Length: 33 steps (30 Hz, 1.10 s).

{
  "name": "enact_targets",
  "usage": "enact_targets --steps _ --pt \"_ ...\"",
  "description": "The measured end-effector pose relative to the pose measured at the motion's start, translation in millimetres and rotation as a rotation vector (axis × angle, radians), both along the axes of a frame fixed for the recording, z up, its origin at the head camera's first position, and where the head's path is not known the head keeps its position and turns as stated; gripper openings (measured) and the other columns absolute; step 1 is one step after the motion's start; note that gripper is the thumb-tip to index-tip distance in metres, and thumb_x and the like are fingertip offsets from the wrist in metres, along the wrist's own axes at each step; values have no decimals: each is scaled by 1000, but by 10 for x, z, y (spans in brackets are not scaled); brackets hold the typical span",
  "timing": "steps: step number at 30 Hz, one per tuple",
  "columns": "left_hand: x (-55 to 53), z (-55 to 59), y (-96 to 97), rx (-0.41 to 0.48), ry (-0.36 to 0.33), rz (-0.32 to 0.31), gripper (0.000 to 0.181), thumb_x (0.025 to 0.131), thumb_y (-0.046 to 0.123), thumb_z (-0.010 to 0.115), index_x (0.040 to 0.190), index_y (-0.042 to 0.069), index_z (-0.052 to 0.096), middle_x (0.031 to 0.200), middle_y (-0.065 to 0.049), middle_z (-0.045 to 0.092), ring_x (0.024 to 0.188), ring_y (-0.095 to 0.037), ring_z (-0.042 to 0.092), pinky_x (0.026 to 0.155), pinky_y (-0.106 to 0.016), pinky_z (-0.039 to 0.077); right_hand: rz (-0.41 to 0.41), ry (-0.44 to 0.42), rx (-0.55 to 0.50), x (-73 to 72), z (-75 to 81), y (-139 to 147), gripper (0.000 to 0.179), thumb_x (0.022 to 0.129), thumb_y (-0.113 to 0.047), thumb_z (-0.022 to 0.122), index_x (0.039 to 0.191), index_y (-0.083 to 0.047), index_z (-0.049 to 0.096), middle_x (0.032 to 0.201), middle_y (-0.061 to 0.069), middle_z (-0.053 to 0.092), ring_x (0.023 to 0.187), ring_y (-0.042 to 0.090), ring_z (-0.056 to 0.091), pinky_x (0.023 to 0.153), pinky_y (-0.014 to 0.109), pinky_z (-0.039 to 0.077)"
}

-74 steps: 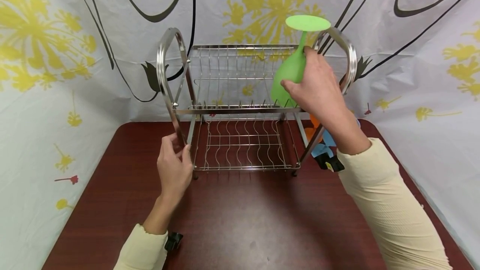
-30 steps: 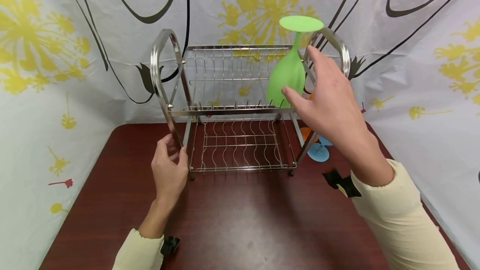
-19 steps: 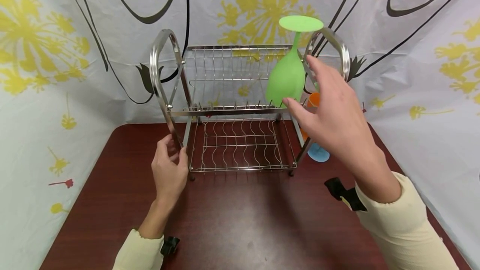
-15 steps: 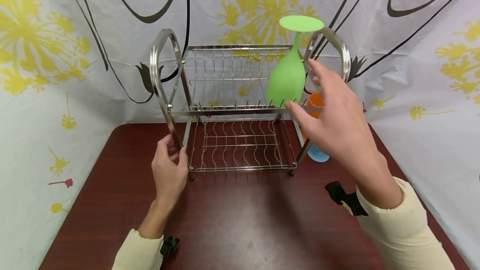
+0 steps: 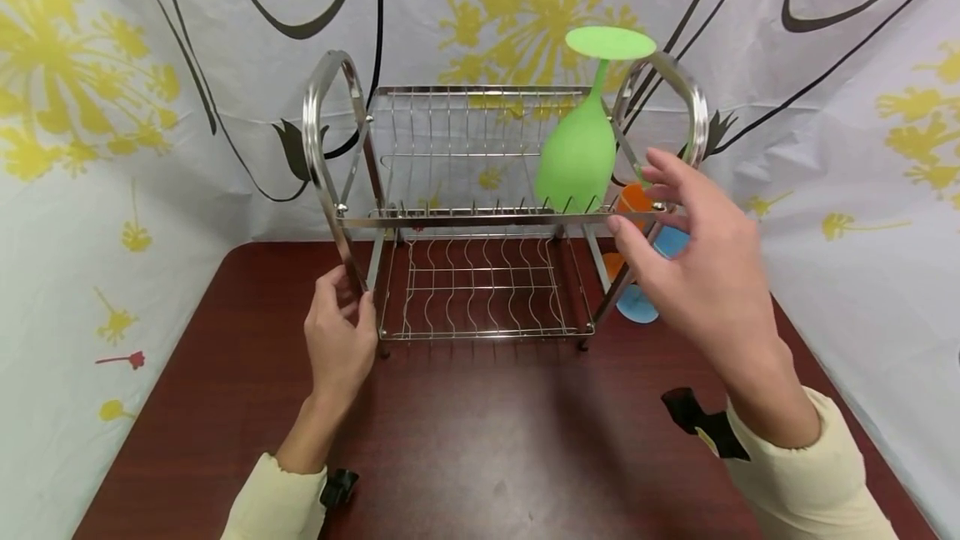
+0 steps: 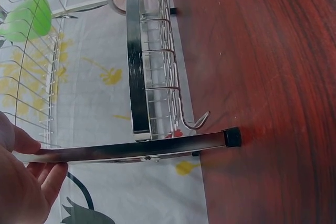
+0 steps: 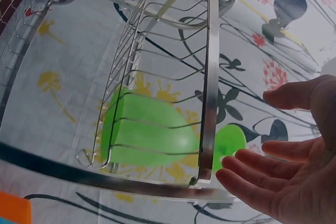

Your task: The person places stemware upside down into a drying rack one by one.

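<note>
A green plastic wine glass [image 5: 577, 152] stands upside down, slightly tilted, at the right end of the upper tier of a metal dish rack [image 5: 480, 222]. Its round foot points up; its bowl rests among the wires. My left hand [image 5: 341, 340] grips the rack's left front leg, and in the left wrist view thumb and fingers [image 6: 50, 182] pinch that metal bar. My right hand [image 5: 705, 261], holding nothing, is at the rack's right side with thumb and fingers apart. In the right wrist view the green bowl [image 7: 152, 129] shows behind the wires, near the right fingertips [image 7: 231, 177].
Orange [image 5: 633, 200] and blue cups [image 5: 637, 305] stand behind the rack's right side, partly hidden by my right hand and the frame. The rack's lower tier [image 5: 480, 286] has wavy wires. A dark red wooden table [image 5: 480, 440] lies below, with a patterned sheet [image 5: 150, 215] around it.
My right hand has let go of the green wine glass and drawn back to the right and down. The glass stays on the upper tier. My left hand keeps its grip on the leg.
</note>
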<state>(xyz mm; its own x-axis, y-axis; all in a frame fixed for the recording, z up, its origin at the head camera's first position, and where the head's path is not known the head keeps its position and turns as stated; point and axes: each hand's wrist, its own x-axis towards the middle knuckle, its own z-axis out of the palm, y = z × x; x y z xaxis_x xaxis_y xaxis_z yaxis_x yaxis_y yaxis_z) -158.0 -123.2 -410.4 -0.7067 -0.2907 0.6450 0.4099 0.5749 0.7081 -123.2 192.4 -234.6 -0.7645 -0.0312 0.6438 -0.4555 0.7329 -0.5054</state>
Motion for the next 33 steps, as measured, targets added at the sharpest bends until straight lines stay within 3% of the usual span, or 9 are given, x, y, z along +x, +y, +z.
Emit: enact_targets --steps 3,8,11,18,23,25,28,33 --pt "-7 15 7 7 -3 -3 35 86 -5 65 119 -8 54 101 -21 62 93 -29 64 76 -36 59 -36 48 -34 9 -51 61 55 85 -11 73 137 -14 56 122 8 66 106 14 63 85 4 44" --pt "-20 37 16 25 -17 -4 36 86 -4 65 120 -8 54 101 -20 62 93 -28 64 77 -37 59 -88 107 -112 1 -152 198 47 85 -11 72 130 -16 63 115 7 69 98 -5 60 83 5 47" --pt "-23 43 20 35 -21 -4 36 86 -4 65 120 -8 54 102 -20 62 94 -28 63 76 -37 59 -122 114 -137 -14 -214 287 44 85 -10 71 128 -16 65 114 8 70 96 -7 60 82 4 48" --pt "-19 31 37 66 -20 3 36 84 -5 65 119 -8 55 102 -20 64 95 -27 63 76 -23 56 -191 76 -140 -51 -334 451 41 87 -12 69 128 -13 64 115 7 69 94 -9 59 80 2 47" --pt "-29 27 32 66 -10 -2 36 85 -5 65 120 -8 55 103 -20 63 95 -26 63 77 -24 56 -243 24 -125 -96 -413 528 40 89 -19 67 128 -12 64 116 7 69 92 -11 58 80 3 47" --pt "-29 25 27 65 -10 -5 36 85 -6 65 120 -8 55 102 -20 63 95 -26 63 77 -23 56 -263 -7 -110 -123 -456 564 41 89 -22 67 129 -12 63 117 7 69 93 -8 59 80 3 47" --pt "-22 28 23 67 -10 -12 36 85 -6 65 119 -8 55 102 -20 63 95 -27 63 78 -22 56 -282 -58 -89 -174 -537 627 43 90 -24 67 131 -12 62 119 9 68 99 7 64 81 3 47" --pt "13 25 10 63 -26 -16 37 85 -6 66 120 -7 55 103 -21 63 97 -27 64 80 -30 58 -312 -143 -67 -260 -681 721 47 90 -26 67 134 -12 59 125 11 64 107 29 64 81 3 46"
